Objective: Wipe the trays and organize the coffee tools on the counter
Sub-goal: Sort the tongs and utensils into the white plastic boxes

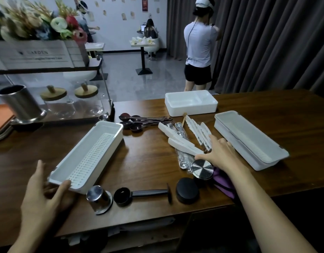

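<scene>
A long white slotted tray lies diagonally on the brown counter. My left hand is open at its near end, thumb touching the rim. My right hand rests flat with fingers spread on a pile of white plastic clips and silver spoons. A purple cloth lies under my right wrist. Brown scoops lie at mid counter. A second long white tray sits on the right, and a white box tray behind.
Near the front edge stand a steel cup, a black scoop with tamper end, a black round lid and a ribbed steel tamper. A steel canister and glass jars sit left. A person stands beyond the counter.
</scene>
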The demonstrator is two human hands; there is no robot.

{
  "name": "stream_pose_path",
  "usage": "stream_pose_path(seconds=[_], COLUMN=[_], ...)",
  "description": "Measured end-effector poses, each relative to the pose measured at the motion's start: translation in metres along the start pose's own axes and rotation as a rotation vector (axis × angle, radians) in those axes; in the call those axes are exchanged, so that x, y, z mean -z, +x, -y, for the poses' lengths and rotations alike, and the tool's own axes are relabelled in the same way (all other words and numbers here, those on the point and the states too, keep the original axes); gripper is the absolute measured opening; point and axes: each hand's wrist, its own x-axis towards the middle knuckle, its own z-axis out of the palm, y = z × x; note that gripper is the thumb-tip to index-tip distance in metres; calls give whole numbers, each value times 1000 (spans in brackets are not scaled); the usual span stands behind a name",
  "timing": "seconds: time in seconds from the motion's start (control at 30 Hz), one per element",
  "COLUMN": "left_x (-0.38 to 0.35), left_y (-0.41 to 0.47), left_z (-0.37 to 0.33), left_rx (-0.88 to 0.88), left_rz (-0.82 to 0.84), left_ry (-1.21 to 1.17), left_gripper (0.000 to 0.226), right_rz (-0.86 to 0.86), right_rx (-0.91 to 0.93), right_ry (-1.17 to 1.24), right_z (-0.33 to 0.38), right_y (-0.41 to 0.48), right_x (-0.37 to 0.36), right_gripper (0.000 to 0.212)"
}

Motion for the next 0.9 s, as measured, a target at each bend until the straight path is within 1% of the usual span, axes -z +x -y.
stream_pose_path(seconds=[0.1, 0.17, 0.37, 0.57, 0.73, 0.9], left_x=[-1, 1, 4, 2, 3, 1], left_y=[1, 1, 1, 1, 1, 5], left_z=[11, 13, 3, -1, 2, -2], left_rx=[76, 84, 82, 75, 71, 59], left_rz=[37, 56, 69, 98, 114, 163], left_ry=[29, 49, 79, 47, 67, 79], left_gripper=[95, 93, 92, 95, 95, 95], right_rz=[39, 53, 31, 10, 5, -18], right_rx=[2, 15, 62, 74, 66, 114], right_ry=[-24, -22, 102, 272, 273, 272], right_z=[3, 4, 4, 4, 6, 13], right_y=[7, 10, 7, 7, 5, 2], right_x=[-1, -2, -1, -2, -3, -2], right_gripper=[130, 131, 114, 110, 108, 97])
